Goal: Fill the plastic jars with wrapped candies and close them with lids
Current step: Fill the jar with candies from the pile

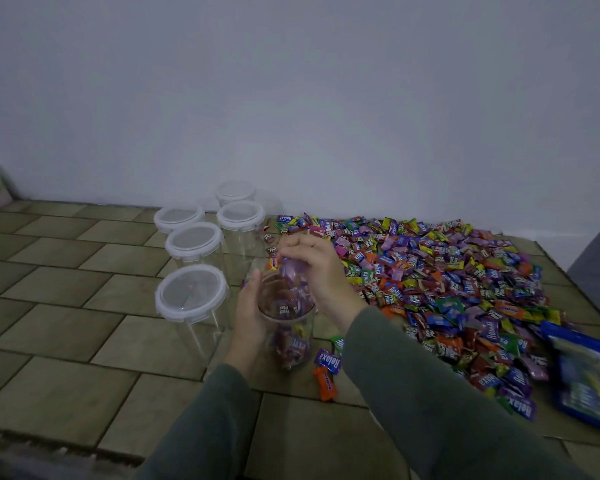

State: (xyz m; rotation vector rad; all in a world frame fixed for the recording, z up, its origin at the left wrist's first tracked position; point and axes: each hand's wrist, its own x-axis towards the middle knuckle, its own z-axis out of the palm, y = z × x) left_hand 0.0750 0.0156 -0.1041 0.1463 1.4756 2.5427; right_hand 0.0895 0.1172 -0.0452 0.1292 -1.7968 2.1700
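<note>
In the head view, we hold an open plastic jar [286, 327] in front of us, low in the middle of the picture, above the tiled floor [84, 306]. The jar stands nearly upright, with its long axis vertical and its open mouth turned up toward us. Our left hand [248, 320] is wrapped around its left wall and keeps it steady. Our right hand [312, 268] is just above the mouth, with the fingers curled around a small bunch of wrapped candies [291, 271], purple ones among them. Some candies already lie in the bottom of the jar, so we judge it is only partly filled.

The relation that matters now is this: the mouth is directly under the right hand, so the candies need only to fall straight down. The candy pile [447, 282] spreads on the floor to the right, so the right hand is the nearer one for taking more. Two loose candies [326, 368] lie on the floor just beside the base of the jar.

To the left stand five more jars with white lids [191, 292] already on them; they look empty. The nearest is close to our left hand, so there is little room on that side, and a wide move could knock it. A blue bag [586, 382] lies at the right edge, near the pile. Behind everything is a plain wall [326, 98], and the floor toward us is open.
</note>
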